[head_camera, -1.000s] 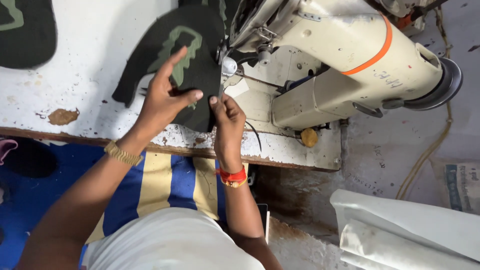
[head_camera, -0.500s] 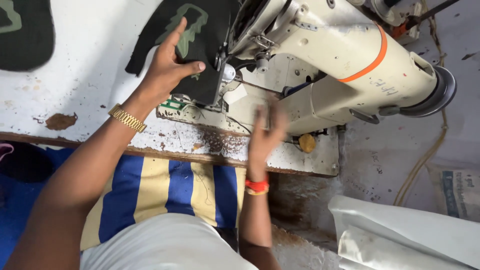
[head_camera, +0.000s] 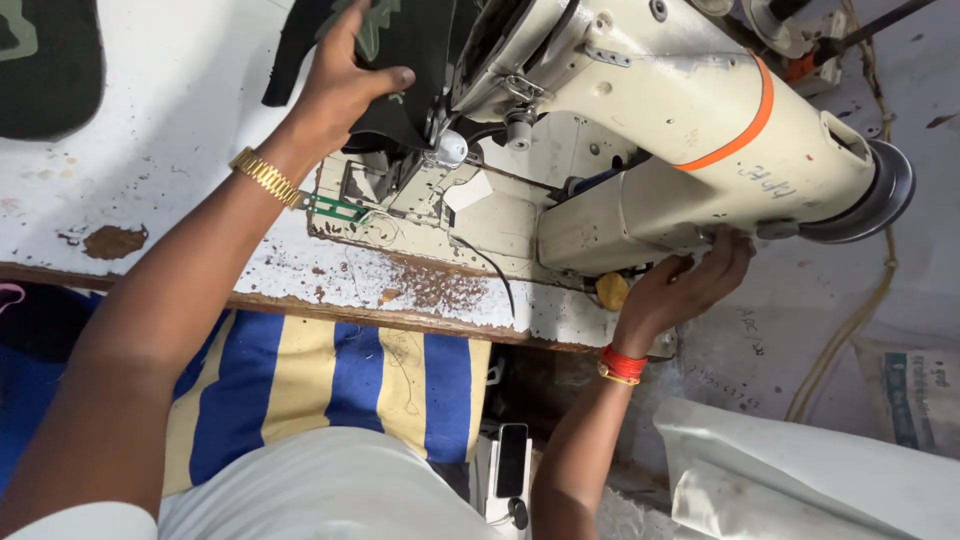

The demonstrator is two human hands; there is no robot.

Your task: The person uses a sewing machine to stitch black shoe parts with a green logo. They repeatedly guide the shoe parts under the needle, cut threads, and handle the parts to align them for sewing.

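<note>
my left hand pins the black fabric piece flat at top centre so it feeds straight; right hand grips under the cream sewing machine, mid-right, steadying it

Both forearms are bare, with no sleeves reaching the wrists. The left hand has a gold link watch band on its wrist, while the right hand has a red thread band with a gold piece. A white shirt covers the torso, above a blue and yellow striped cloth on the lap.
</note>
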